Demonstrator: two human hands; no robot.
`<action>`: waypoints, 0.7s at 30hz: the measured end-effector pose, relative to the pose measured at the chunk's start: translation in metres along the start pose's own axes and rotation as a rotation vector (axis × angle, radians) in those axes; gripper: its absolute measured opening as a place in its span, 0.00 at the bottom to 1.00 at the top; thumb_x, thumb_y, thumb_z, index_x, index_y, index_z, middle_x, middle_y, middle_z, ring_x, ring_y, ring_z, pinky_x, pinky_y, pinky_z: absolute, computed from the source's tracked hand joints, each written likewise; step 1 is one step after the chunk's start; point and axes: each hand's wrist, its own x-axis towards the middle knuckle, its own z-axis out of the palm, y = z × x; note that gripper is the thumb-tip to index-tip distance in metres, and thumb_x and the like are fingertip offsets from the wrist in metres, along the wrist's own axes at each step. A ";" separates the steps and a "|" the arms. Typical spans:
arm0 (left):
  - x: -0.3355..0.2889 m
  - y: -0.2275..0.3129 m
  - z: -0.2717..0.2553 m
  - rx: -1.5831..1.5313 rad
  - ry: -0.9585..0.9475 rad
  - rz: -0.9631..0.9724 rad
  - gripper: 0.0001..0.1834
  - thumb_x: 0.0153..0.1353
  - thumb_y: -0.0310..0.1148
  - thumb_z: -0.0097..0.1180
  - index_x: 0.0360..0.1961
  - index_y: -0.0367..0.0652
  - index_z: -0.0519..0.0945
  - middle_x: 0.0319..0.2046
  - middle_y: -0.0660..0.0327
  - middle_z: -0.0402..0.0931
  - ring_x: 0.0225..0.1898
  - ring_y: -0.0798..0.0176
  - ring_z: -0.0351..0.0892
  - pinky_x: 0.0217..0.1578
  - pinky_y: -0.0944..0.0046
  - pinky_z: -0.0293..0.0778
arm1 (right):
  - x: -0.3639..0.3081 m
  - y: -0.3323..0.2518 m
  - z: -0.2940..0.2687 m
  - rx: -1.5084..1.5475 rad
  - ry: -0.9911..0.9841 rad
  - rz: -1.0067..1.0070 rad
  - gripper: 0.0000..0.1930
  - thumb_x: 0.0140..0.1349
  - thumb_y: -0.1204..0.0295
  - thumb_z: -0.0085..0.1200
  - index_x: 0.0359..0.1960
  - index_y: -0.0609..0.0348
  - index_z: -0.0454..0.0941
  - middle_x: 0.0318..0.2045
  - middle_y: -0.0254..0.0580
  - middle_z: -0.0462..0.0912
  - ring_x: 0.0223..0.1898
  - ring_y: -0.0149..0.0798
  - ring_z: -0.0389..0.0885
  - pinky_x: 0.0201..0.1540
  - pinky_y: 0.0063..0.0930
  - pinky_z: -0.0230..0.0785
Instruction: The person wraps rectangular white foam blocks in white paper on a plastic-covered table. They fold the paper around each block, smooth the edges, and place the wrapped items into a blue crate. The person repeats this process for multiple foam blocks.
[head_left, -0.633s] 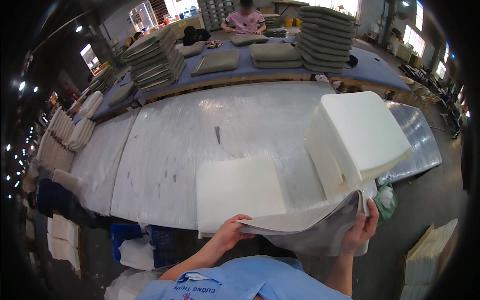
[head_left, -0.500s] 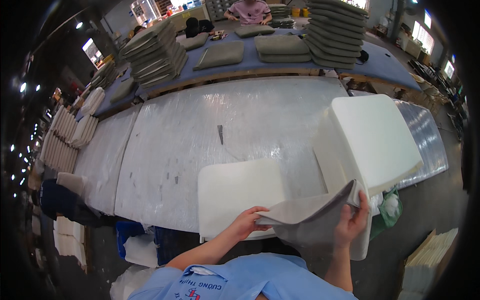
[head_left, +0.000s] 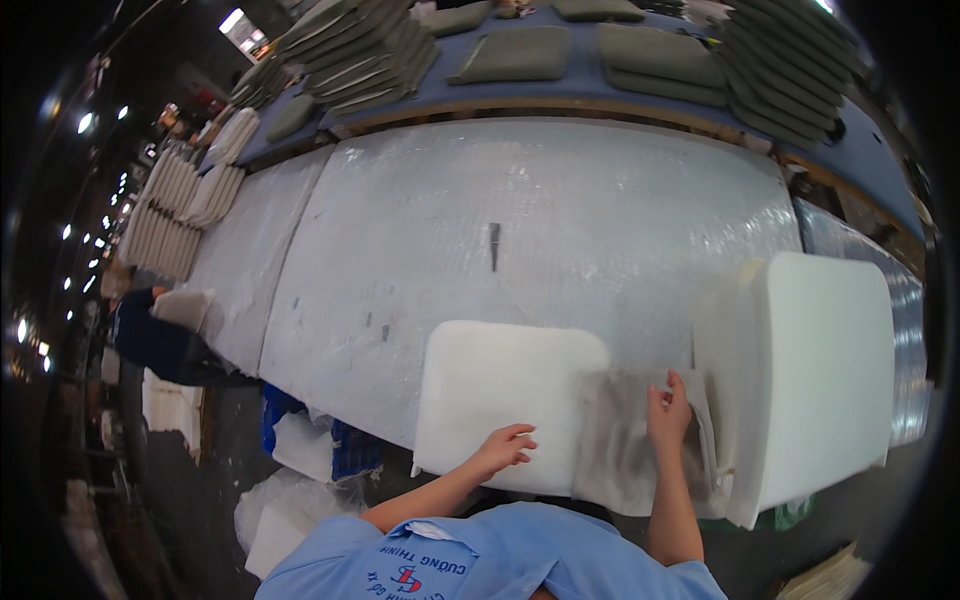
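Note:
A white foam cushion pad [head_left: 505, 370] lies flat at the near edge of the plastic-wrapped table [head_left: 560, 220]. Over its right side rests a grey fabric cover [head_left: 612, 435], smeared by motion. My left hand [head_left: 503, 452] hovers above the pad with loosely bent fingers apart, holding nothing. Above the cover is my right hand [head_left: 669, 410], its thumb and fingers slightly apart and no cloth visible between them. To the right of the cover rises a stack of white pads [head_left: 830, 380].
Across the far side runs a blue table [head_left: 480, 100] with grey-green cushions [head_left: 515, 55] in stacks and singly. At the left are stacked pale cushions [head_left: 165, 225] and a bent-over person in dark clothing [head_left: 155, 335]. A blue crate [head_left: 355, 450] stands on the floor.
The grey cover, held up between both hands earlier, now lies down beside the stack, and both hands have let go. The view has tilted down and shifted.

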 end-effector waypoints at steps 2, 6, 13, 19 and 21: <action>-0.009 -0.012 -0.037 -0.093 0.153 -0.048 0.23 0.78 0.41 0.51 0.69 0.47 0.75 0.50 0.57 0.85 0.39 0.65 0.87 0.37 0.66 0.78 | 0.002 0.004 0.024 0.177 -0.088 -0.035 0.29 0.68 0.70 0.64 0.70 0.58 0.73 0.49 0.48 0.84 0.44 0.37 0.82 0.52 0.29 0.75; -0.019 -0.012 -0.103 -0.252 0.381 0.037 0.21 0.79 0.42 0.49 0.66 0.45 0.77 0.47 0.57 0.86 0.36 0.66 0.86 0.35 0.68 0.77 | 0.016 -0.005 0.070 0.393 -0.329 -0.034 0.24 0.68 0.70 0.64 0.65 0.60 0.77 0.41 0.40 0.84 0.37 0.31 0.80 0.44 0.26 0.74; -0.008 -0.008 -0.187 -0.321 0.593 0.123 0.19 0.80 0.39 0.48 0.64 0.44 0.78 0.45 0.57 0.86 0.35 0.66 0.86 0.34 0.68 0.77 | -0.028 -0.032 0.085 -0.191 -0.315 -0.021 0.21 0.68 0.66 0.65 0.60 0.59 0.79 0.31 0.34 0.80 0.32 0.30 0.79 0.38 0.28 0.74; 0.034 -0.013 -0.215 -0.182 0.732 0.126 0.16 0.77 0.36 0.52 0.58 0.42 0.83 0.45 0.60 0.85 0.39 0.64 0.83 0.41 0.64 0.78 | -0.076 -0.001 0.111 0.072 -0.578 0.210 0.22 0.66 0.66 0.67 0.60 0.60 0.79 0.31 0.38 0.83 0.34 0.36 0.83 0.42 0.33 0.78; 0.044 -0.014 -0.220 -0.097 0.828 0.159 0.15 0.75 0.34 0.53 0.54 0.38 0.85 0.46 0.56 0.86 0.44 0.58 0.85 0.47 0.60 0.79 | -0.079 0.002 0.123 -0.031 -0.466 0.091 0.23 0.67 0.65 0.66 0.60 0.59 0.79 0.36 0.40 0.84 0.39 0.37 0.84 0.45 0.32 0.78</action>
